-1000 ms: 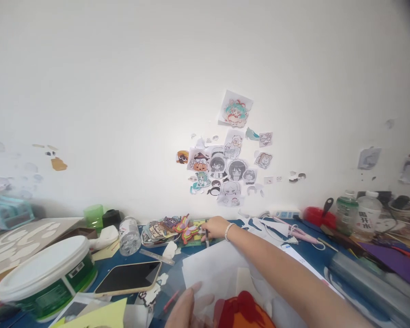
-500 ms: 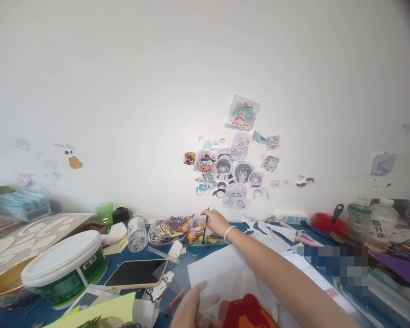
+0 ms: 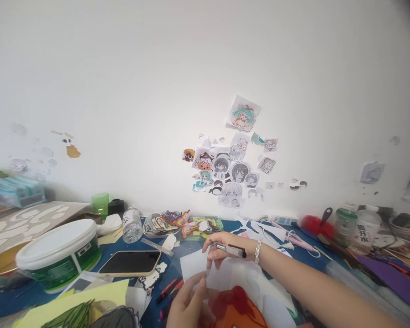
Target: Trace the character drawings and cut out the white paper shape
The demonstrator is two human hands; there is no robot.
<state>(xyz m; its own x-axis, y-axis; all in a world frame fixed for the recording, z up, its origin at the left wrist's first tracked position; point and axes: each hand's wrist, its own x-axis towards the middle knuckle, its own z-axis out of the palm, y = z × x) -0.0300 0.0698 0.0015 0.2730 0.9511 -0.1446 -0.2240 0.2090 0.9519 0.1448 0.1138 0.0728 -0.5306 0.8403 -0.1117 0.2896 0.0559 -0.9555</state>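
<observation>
Right hand (image 3: 226, 238) drawn back, fingers holding slim clear-and-black pen (image 3: 229, 249) crosswise; flat red-and-orange piece (image 3: 239, 309) nearer wearer, left hand (image 3: 187, 304) closest; left grip unclear.

a craft desk (image 3: 230, 225), judging by cartoon drawings (image 3: 239, 173) and piled cutouts (image 3: 187, 226).

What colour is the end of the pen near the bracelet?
The end of the pen is black; the head view shows it best.
</observation>
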